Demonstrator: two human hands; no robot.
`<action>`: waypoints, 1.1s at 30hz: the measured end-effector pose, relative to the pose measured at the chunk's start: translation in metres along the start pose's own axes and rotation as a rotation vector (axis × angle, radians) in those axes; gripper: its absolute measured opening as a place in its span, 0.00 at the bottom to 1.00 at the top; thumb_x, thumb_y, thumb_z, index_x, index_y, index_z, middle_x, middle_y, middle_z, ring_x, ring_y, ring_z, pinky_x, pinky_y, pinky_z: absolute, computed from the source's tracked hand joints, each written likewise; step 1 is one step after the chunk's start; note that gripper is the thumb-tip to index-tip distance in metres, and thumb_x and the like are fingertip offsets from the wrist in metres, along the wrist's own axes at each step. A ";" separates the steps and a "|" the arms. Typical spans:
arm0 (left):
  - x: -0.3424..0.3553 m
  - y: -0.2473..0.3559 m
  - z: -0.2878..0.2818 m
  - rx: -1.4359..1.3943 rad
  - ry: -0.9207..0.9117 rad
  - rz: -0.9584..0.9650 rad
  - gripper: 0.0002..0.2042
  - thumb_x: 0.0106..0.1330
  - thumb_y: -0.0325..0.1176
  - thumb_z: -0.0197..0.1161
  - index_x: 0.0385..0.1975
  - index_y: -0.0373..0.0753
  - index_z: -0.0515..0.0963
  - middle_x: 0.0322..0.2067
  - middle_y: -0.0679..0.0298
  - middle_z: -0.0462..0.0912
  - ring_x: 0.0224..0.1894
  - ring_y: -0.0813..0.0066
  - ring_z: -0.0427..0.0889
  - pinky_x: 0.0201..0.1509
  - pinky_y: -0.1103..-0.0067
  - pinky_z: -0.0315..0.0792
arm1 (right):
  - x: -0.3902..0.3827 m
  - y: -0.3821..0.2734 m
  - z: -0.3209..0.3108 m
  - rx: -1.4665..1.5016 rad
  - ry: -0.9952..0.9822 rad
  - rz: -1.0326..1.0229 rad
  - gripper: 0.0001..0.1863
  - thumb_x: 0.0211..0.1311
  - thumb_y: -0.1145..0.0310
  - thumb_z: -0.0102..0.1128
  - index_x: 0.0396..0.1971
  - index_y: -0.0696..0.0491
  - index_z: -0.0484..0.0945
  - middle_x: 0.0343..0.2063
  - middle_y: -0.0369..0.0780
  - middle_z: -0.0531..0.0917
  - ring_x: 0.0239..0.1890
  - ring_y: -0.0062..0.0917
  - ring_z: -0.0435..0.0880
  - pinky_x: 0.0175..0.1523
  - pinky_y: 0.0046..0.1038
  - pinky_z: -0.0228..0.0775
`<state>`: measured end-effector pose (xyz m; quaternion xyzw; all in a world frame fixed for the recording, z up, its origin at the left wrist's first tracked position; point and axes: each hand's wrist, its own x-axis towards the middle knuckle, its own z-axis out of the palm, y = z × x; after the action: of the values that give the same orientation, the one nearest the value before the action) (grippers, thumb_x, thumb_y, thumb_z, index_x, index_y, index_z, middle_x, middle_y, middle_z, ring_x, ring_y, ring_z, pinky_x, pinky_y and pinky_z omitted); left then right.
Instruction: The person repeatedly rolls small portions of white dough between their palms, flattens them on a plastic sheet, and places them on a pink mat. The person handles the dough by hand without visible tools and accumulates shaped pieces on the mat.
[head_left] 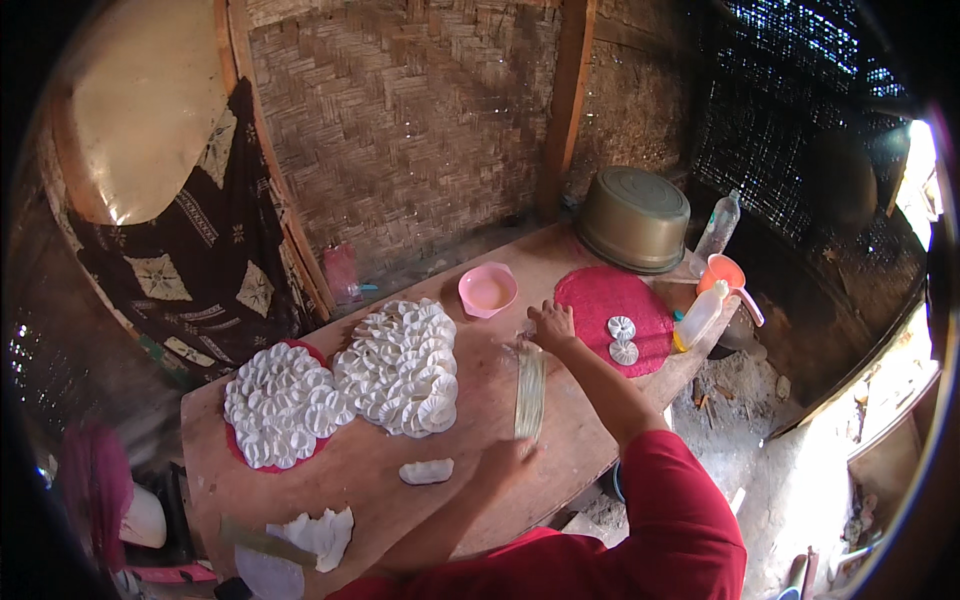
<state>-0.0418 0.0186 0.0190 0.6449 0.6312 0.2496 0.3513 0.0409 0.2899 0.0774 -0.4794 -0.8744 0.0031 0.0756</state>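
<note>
A pale green ribbed strip lies lengthwise on the wooden table in front of me. My left hand is at its near end, the fingers closed against it. Over the far end reaches my right hand, palm down with its fingers apart; something small and whitish beside its fingertips is too blurred to name. A flat white piece, dough-like, rests left of the strip. Two white pleated discs sit on a round red mat to the right of my right hand.
Many overlapping white pleated discs cover the table's left half, some on another red mat. A pink bowl stands behind. Far right are an upturned metal pot, bottles and an orange funnel-like item. Torn white sheets lie near left.
</note>
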 end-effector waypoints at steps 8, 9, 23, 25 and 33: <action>0.040 -0.034 -0.049 -0.981 0.225 -0.074 0.16 0.58 0.37 0.70 0.42 0.37 0.77 0.34 0.62 0.84 0.37 0.75 0.83 0.43 0.80 0.74 | -0.156 0.001 -0.001 0.435 -0.129 0.011 0.33 0.63 0.41 0.52 0.50 0.58 0.70 0.42 0.55 0.79 0.48 0.48 0.78 0.52 0.47 0.65; 0.040 -0.033 -0.054 -0.705 0.201 -0.073 0.16 0.57 0.37 0.70 0.42 0.37 0.78 0.33 0.61 0.85 0.36 0.73 0.83 0.43 0.79 0.74 | -0.167 0.008 -0.003 0.339 -0.126 0.078 0.32 0.64 0.42 0.50 0.50 0.58 0.70 0.40 0.54 0.80 0.47 0.49 0.79 0.52 0.47 0.65; -0.007 0.075 -0.062 -1.103 0.179 0.161 0.09 0.64 0.32 0.64 0.39 0.34 0.77 0.36 0.68 0.81 0.36 0.87 0.77 0.42 0.85 0.70 | -0.203 -0.061 -0.088 0.824 0.151 0.142 0.18 0.69 0.53 0.46 0.37 0.54 0.73 0.25 0.50 0.80 0.34 0.47 0.79 0.49 0.43 0.60; -0.011 0.074 -0.059 -1.081 0.268 0.156 0.07 0.62 0.28 0.65 0.37 0.34 0.78 0.34 0.70 0.81 0.36 0.88 0.77 0.42 0.87 0.70 | -0.202 -0.064 -0.082 0.812 0.145 0.141 0.18 0.70 0.52 0.45 0.37 0.54 0.72 0.27 0.50 0.81 0.34 0.48 0.79 0.51 0.44 0.58; -0.013 0.055 -0.053 -1.091 0.427 0.172 0.05 0.63 0.29 0.64 0.34 0.35 0.78 0.31 0.71 0.80 0.34 0.87 0.76 0.40 0.86 0.70 | -0.187 -0.032 -0.005 0.479 0.108 0.403 0.19 0.68 0.50 0.46 0.44 0.48 0.77 0.38 0.46 0.82 0.43 0.45 0.79 0.54 0.50 0.60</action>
<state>-0.0484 0.0155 0.0966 0.3554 0.4136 0.6900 0.4759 0.1136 0.1153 0.0608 -0.6109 -0.7311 0.1982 0.2303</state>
